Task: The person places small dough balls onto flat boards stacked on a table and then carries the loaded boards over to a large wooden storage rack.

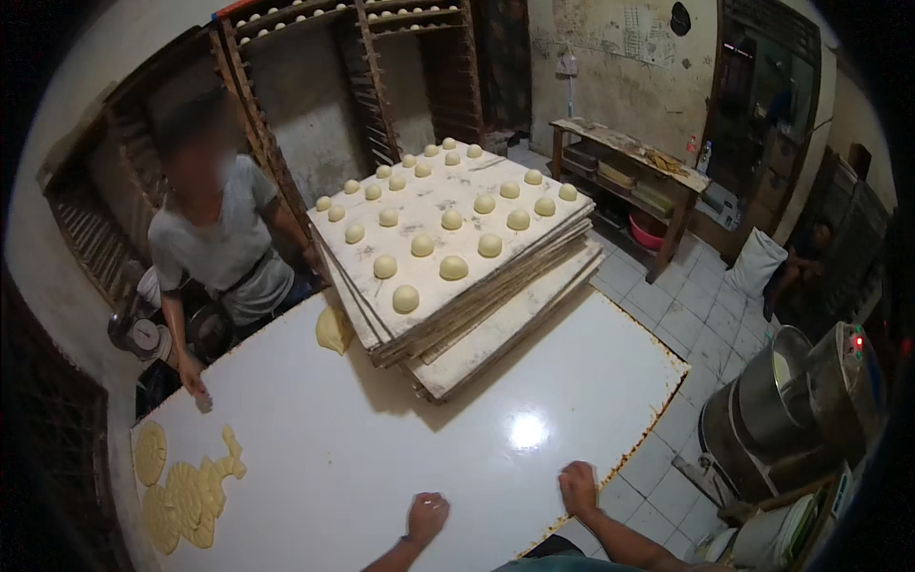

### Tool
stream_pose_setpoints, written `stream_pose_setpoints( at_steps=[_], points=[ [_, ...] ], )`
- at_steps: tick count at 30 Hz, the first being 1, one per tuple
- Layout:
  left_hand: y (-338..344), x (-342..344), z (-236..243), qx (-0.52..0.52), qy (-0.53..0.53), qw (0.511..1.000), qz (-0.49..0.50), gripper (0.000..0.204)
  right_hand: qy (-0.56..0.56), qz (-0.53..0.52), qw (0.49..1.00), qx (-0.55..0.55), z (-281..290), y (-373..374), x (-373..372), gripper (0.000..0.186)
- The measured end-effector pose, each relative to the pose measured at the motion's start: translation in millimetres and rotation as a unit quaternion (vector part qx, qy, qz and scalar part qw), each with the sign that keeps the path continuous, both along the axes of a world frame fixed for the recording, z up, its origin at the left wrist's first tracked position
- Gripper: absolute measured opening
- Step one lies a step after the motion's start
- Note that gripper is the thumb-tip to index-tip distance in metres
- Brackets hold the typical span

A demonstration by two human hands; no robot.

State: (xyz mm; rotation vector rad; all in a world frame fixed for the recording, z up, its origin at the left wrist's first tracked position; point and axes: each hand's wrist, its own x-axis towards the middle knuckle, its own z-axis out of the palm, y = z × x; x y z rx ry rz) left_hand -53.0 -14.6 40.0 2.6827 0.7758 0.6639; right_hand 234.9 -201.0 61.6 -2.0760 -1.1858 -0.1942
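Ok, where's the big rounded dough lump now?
In the head view, the dough lump lies left of centre on the white table, just left of the board stack.

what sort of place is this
Probably a small bakery or dough workshop. Pale dough-like balls sit on a stack of boards, flattened dough-like pieces lie on the white table, and a kitchen-type scale stands at the left.
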Motion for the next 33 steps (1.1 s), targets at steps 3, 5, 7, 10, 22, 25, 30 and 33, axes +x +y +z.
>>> stream_pose_setpoints(
  at_steps=[3, 5, 7, 10, 22, 25, 30, 33],
  points=[
    [55, 4, 6, 0.015, -0.016, 0.992, 0.121, 0.007, 0.019, -0.217, 0.976, 0.016, 8, 19, 38, 0.012],
    [57, 49, -2, -0.073, -0.104, 0.974, 0.187, 0.01, -0.001, -0.226, 0.973, 0.048, -12, 53, 42, 0.008],
    [16, 65, 29, -0.168, -0.043, 0.975, 0.141, 0.008, 0.032, -0.136, 0.99, 0.009, 4, 53, 10, 0.011],
    [19, -1, -1, 0.049, 0.068, 0.992, -0.092, 0.009, 0.02, -0.049, 0.999, -0.002, 17, 12, 8, 0.015],
    [-29, 66, 14, -0.092, -0.262, 0.842, 0.463, 0.031, 0.436, 0.285, 0.815, 0.255, 228, 284, 299, 0.031],
    [1, 89, 74, -0.313, -0.631, 0.466, 0.535, 0.033, 0.215, 0.344, 0.906, 0.125, 306, 408, 334, 0.04],
    [90, 155, 253, -0.216, -0.529, 0.683, 0.456, 0.034, -0.004, 0.387, 0.922, -0.015, 316, 587, 331, 0.044],
    [171, 187, 315, -0.122, -0.372, 0.863, 0.319, 0.033, -0.133, 0.366, 0.904, -0.175, 293, 616, 308, 0.051]
  ],
)
